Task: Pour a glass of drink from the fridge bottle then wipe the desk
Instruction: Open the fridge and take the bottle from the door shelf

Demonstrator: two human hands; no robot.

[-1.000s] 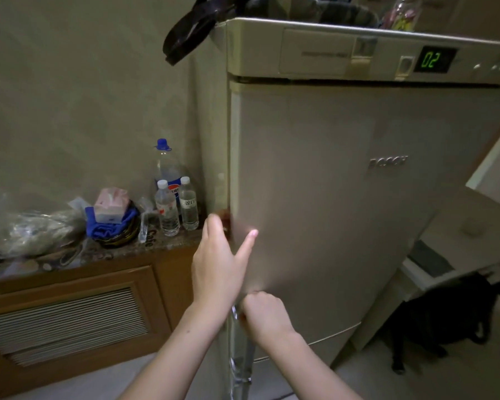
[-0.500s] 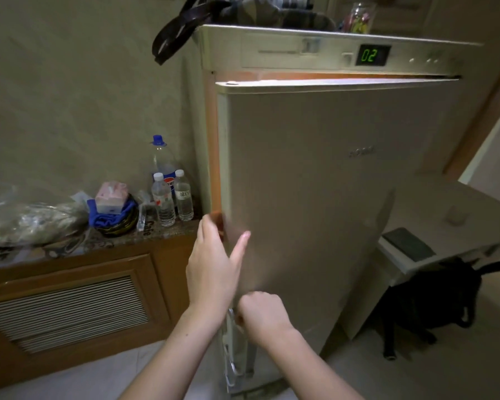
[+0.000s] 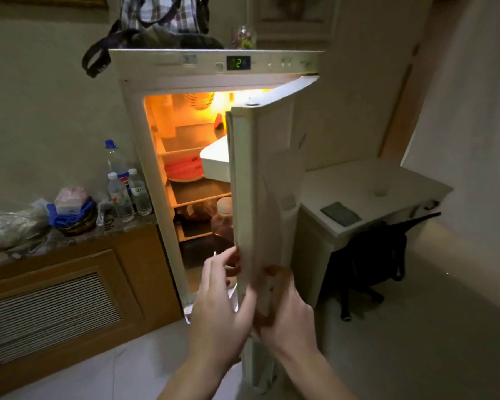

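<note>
I see both hands at the free edge of the fridge door (image 3: 267,197), which stands swung wide, edge-on to the camera. The left hand (image 3: 221,307) lies on the inner side of that edge, fingers curled round it and closed on the door. The right hand (image 3: 286,313) grips the outer face of the same edge, just beside the left hand, fingers wrapped and closed on the door.

Above and beyond the left hand, the fridge (image 3: 214,67) interior is lit orange. I note a bottle (image 3: 223,223) with a pale cap and dark contents standing low inside, just above the left hand's fingertips and next to the door edge; I cannot tell whether it sits on a shelf or in the door rack. Higher up, a red plate (image 3: 184,170) rests on a shelf.

Well to the right of the right hand stands a white table (image 3: 358,180), carrying a small glass (image 3: 380,189) and a dark flat cloth (image 3: 340,214) nearer the fridge.

Far left of the left hand, three capped water bottles (image 3: 127,189) stand on a stone counter (image 3: 70,241).
</note>
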